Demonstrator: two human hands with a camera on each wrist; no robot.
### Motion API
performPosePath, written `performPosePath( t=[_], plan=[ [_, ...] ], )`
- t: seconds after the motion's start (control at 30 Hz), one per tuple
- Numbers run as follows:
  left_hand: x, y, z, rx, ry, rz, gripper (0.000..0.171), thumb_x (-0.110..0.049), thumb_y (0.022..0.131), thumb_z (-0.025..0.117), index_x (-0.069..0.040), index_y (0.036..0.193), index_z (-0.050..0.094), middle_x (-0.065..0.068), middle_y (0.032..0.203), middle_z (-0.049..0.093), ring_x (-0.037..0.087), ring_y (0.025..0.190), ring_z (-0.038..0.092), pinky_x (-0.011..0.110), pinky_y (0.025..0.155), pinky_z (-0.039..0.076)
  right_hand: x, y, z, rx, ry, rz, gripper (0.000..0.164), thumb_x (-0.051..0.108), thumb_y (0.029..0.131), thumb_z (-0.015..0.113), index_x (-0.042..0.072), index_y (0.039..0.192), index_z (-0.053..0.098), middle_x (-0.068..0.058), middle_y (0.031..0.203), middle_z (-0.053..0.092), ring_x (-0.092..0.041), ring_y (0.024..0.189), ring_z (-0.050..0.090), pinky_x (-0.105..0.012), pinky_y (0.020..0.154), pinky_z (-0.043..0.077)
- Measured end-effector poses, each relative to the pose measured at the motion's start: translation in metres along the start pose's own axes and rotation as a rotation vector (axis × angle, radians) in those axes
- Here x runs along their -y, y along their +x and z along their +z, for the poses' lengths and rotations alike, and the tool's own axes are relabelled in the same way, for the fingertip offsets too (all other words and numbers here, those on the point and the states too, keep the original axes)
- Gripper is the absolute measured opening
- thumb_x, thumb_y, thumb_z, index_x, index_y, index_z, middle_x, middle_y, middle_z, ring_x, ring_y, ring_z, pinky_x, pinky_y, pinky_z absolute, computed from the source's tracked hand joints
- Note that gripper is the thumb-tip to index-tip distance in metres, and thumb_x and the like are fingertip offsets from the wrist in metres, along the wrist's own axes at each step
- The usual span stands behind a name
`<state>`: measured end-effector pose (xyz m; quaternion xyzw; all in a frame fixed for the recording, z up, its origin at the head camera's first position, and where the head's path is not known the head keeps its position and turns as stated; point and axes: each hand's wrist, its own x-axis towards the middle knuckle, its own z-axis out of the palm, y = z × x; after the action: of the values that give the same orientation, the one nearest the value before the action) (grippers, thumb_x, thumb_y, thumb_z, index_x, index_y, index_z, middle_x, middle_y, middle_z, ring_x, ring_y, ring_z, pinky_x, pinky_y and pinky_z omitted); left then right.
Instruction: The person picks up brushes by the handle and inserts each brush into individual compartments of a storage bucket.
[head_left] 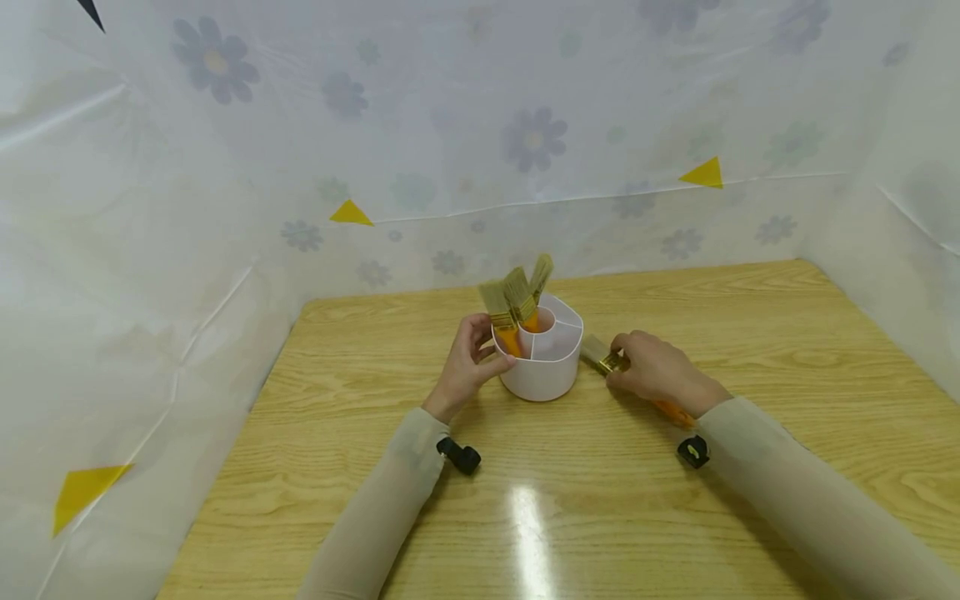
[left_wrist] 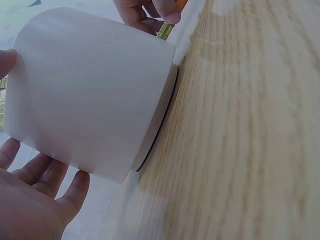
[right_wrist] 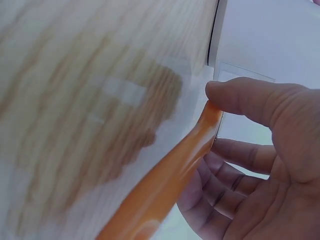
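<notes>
A white round organizer (head_left: 542,382) with divided compartments and a round centre well stands on the table. Several paintbrushes (head_left: 495,298) with orange handles lean in it, bristles up. My left hand (head_left: 467,367) grips the organizer's left side, thumb at the rim; in the left wrist view its fingers (left_wrist: 75,192) touch the white wall. Just right of the organizer, my right hand (head_left: 663,372) pinches another paintbrush (head_left: 597,353) near its metal band, bristles toward the organizer. Its orange handle (right_wrist: 160,187) runs under the palm toward the wrist. The hand hides part of that brush.
The wood-grain table (head_left: 360,367) extends around both hands. A pale flowered sheet (head_left: 450,150) hangs behind it and at both sides, with yellow triangles (head_left: 350,213) on it. Black wrist straps (head_left: 459,456) sit at both cuffs.
</notes>
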<state>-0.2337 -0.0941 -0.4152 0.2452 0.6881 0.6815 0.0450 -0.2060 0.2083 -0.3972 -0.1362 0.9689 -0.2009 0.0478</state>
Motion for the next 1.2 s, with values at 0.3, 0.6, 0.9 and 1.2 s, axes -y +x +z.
performPosePath(
  t=[0.3,0.6,0.9,1.2],
  plan=[
    [0.0,0.0,0.0,0.001,-0.003,0.006,0.062,0.0,0.085,0.068,-0.002,0.135,0.031,0.016,0.139,0.042,0.028,0.128,0.04,0.048,0.106,0.033,-0.001,-0.001,-0.003,-0.034,0.0,0.005,0.039,0.024,0.078,0.074,0.001,0.107,0.062,-0.01,0.092,0.06,-0.023,0.077,0.056,-0.041,0.066,0.047],
    [-0.015,-0.002,0.001,0.037,-0.006,-0.01,0.064,0.004,0.085,0.065,0.005,0.136,0.027,0.024,0.141,0.038,0.036,0.13,0.037,0.052,0.107,0.03,0.0,-0.004,-0.006,-0.063,0.0,0.004,0.042,0.026,0.082,0.071,0.0,0.113,0.06,-0.012,0.098,0.059,-0.025,0.084,0.058,-0.044,0.069,0.048],
    [-0.029,-0.005,0.005,0.031,-0.002,-0.009,0.063,0.004,0.084,0.065,0.007,0.134,0.027,0.026,0.14,0.038,0.037,0.13,0.037,0.053,0.107,0.03,0.0,-0.005,-0.006,-0.088,0.009,-0.003,0.049,0.031,0.084,0.071,0.0,0.119,0.057,-0.013,0.104,0.058,-0.026,0.088,0.058,-0.045,0.071,0.049],
    [-0.03,-0.006,0.005,0.03,0.004,-0.012,0.063,0.005,0.084,0.065,0.008,0.134,0.028,0.026,0.14,0.038,0.038,0.13,0.037,0.053,0.107,0.03,0.0,-0.007,-0.006,-0.122,0.016,-0.011,0.051,0.031,0.084,0.071,-0.001,0.121,0.056,-0.014,0.106,0.058,-0.027,0.089,0.059,-0.047,0.071,0.049]
  ],
)
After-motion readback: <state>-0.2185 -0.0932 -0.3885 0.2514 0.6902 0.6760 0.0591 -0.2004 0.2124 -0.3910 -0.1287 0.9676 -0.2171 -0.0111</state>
